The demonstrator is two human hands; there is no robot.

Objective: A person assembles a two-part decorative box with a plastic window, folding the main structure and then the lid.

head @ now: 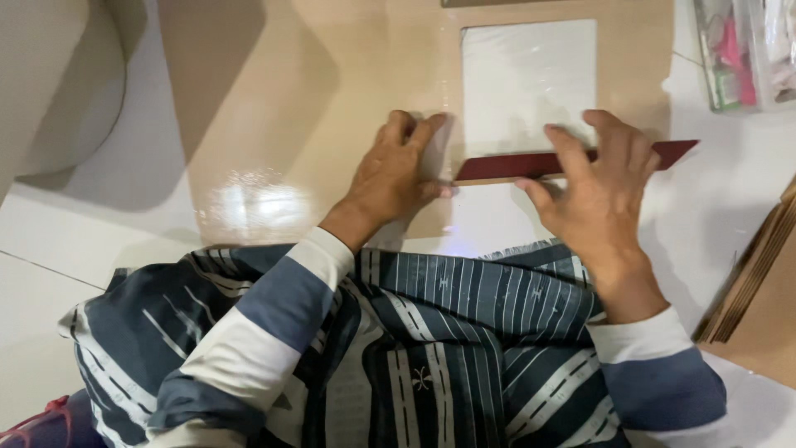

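A tan cardboard sheet (pixel 332 99) with a square window cut in it lies on the white floor. Clear plastic film (pixel 528 79) covers the window. My left hand (pixel 396 170) presses flat on the cardboard just left of the window's lower corner, fingers together. My right hand (pixel 599 187) grips a dark red strip (pixel 572 160) that lies along the window's lower edge, fingers on top and thumb under it. The strip's left end touches my left hand's thumb.
A stack of brown cardboard pieces (pixel 759 290) stands at the right edge. A clear plastic box (pixel 738 50) with pink items sits at top right. My lap, in dark striped cloth (pixel 431 357), fills the foreground. A pale rounded object (pixel 58 91) is at top left.
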